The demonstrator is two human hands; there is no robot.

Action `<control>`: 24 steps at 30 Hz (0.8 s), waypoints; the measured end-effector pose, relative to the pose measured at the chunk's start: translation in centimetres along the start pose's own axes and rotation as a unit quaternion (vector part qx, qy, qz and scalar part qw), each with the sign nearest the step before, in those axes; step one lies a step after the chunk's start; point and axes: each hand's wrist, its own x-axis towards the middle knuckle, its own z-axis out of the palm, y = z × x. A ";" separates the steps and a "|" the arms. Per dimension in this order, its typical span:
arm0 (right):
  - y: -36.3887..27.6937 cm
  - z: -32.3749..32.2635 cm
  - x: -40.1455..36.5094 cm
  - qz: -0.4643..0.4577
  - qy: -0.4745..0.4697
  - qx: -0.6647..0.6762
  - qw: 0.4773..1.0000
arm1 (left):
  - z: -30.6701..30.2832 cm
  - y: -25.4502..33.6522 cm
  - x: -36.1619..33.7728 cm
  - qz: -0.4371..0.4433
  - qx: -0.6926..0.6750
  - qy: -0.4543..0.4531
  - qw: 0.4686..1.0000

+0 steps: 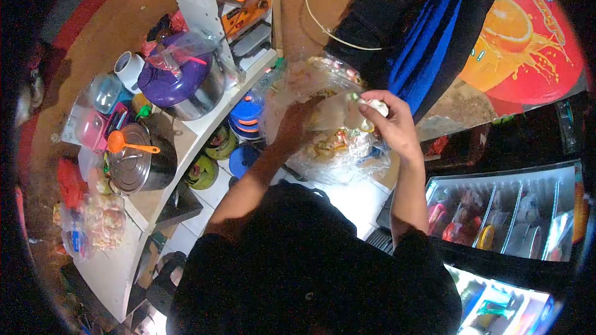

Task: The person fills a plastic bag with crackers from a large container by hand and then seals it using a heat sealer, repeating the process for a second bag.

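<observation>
My right hand is closed, thumb and fingers pinching a small crumpled white bundle with a bit of green at its tip. A sheet of clear plastic stretches from it toward my left hand. That hand lies in shadow against a large clear plastic bag; its fingers are too dark to make out. Several small packets with yellow, orange and green bits show inside the bag, below and between my hands.
On the white counter at left stand a steel pot with a purple lid, a lidded pot with an orange ladle on top, and a bag of pale pieces. Blue-lidded tubs sit below. A glass-topped freezer is at right.
</observation>
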 end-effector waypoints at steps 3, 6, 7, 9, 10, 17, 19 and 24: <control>-0.7 -0.1 0.0 0.017 -0.019 0.005 1.000 | 0.0 0.4 0.0 -0.010 -0.021 0.010 1.000; -0.7 0.2 0.4 0.000 0.020 0.034 0.999 | 0.3 0.5 -0.4 -0.030 -0.021 0.012 0.999; -0.6 0.3 0.5 -0.035 0.044 0.039 0.998 | 0.1 1.0 -0.3 -0.052 -0.032 0.009 0.998; -1.0 0.3 0.6 -0.027 0.052 0.035 0.998 | -0.2 2.0 -0.4 -0.055 -0.030 0.020 0.998; -1.3 0.3 0.6 -0.018 0.058 0.032 0.998 | -0.3 2.5 -0.4 -0.060 -0.028 0.033 0.997; -2.5 1.3 0.4 -0.005 0.000 0.100 0.995 | -0.2 2.9 -0.4 -0.072 -0.048 0.034 0.996; -2.5 1.1 0.1 -0.046 -0.011 0.023 0.999 | -0.4 3.0 -0.4 -0.058 -0.035 0.027 0.997; -2.1 0.9 0.4 -0.069 0.046 0.011 0.996 | -1.0 2.9 -0.6 -0.064 -0.032 0.041 0.997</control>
